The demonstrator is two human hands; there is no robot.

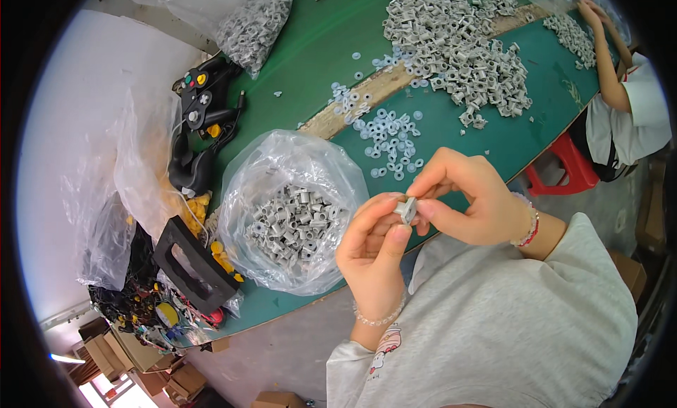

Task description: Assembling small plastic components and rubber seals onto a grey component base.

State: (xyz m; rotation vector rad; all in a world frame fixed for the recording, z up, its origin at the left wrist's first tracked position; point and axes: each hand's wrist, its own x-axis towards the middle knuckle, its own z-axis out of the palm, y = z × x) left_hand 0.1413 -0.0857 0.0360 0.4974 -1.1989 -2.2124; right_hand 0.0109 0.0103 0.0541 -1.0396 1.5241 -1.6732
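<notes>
1. Left hand (374, 256), right of the clear bag (337, 169): curled, thumb and fingertips drawn narrow, pinching a small grey part (406, 210).
2. Right hand (471, 203), farther right of the clear bag: bent, thumb and forefinger pinching the same part, held between both hands just over the near edge of the green desk (335, 38).
3. On the desk, left of the clear bag: a black frame (213, 270) and black game controllers (206, 101) with coloured buttons.
4. Beyond the clear bag, a second bag (257, 31), also full of grey parts.
5. Right of the clear bag, scattered translucent rings (391, 136), then a large heap of loose grey parts (458, 48).
6. Around the room: far left of the clear bag, a pale wall (77, 76) and cardboard boxes (113, 355); far right, a red stool (564, 167) and a co-worker's arm (612, 76).
</notes>
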